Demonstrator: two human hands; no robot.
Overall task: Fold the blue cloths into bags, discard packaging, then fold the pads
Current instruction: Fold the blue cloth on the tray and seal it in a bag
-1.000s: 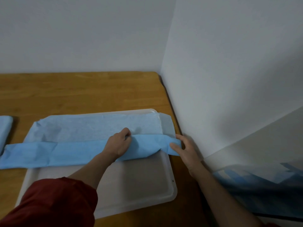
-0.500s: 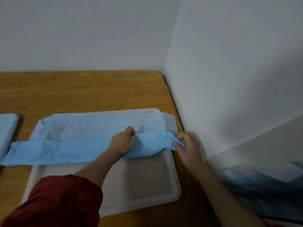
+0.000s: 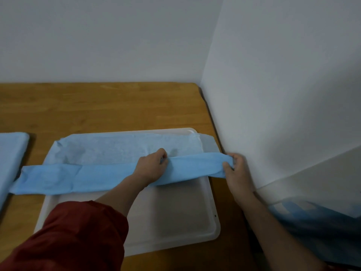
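Across the white tray [image 3: 175,216], left hand [image 3: 151,167] and right hand [image 3: 236,170] grip blue cloth [image 3: 97,177].

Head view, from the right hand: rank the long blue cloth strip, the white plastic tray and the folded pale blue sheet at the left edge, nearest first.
1. Long blue cloth strip: gripped in the right hand.
2. White plastic tray: just left of it.
3. Folded pale blue sheet: far left.
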